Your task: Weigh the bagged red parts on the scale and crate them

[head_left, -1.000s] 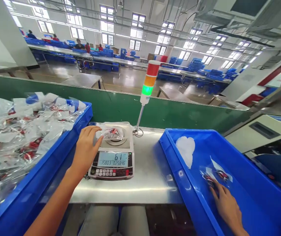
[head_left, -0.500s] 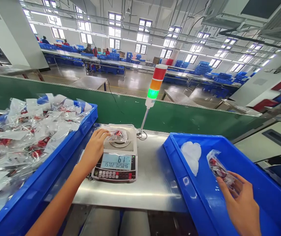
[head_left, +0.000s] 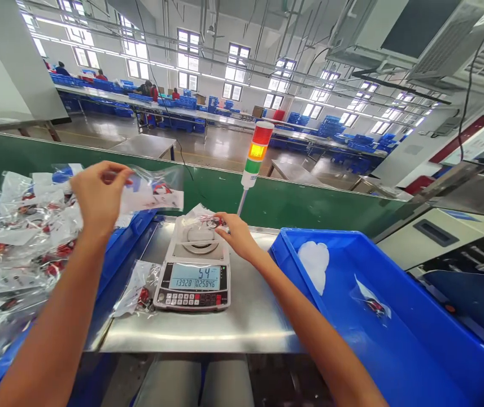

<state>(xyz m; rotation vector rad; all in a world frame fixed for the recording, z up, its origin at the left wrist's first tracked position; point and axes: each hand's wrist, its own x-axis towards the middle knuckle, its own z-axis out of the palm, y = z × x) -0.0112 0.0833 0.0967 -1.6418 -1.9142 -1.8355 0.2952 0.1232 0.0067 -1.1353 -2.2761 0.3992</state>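
Head view, one station, two bare hands. Item: left hand [head_left: 97, 195], raised above the inner edge of the left bin [head_left: 134, 234], thumb and fingers narrowed on the near end of a clear bag [head_left: 159, 192] with red parts and a white sheet; the bag stretches out to the right, clear of the table. Item: right hand [head_left: 238, 234], thumb and fingers narrowed on the right end of a second bag [head_left: 201, 217] at the back of the scale [head_left: 195, 298]; how far this bag rests on the pan is hard to tell. Item: signal lamp [head_left: 257, 152], amber segment lit. Item: third bag [head_left: 142, 291], on the steel table [head_left: 258, 336], against the scale's left side. Item: right bin [head_left: 419, 353], holding a lone bag [head_left: 375, 306]. Hazards, by judgement: fingers pressing or lifting the second bag could falsify the reading; a pinch on thin, slippery film could let the left-hand bag slip into the pile [head_left: 13, 243]; the third bag could be nudged off. Poses: left wrist bent, forearm rising steeply from lower left; right forearm reaching diagonally across the right bin's near corner, palm turned inward.
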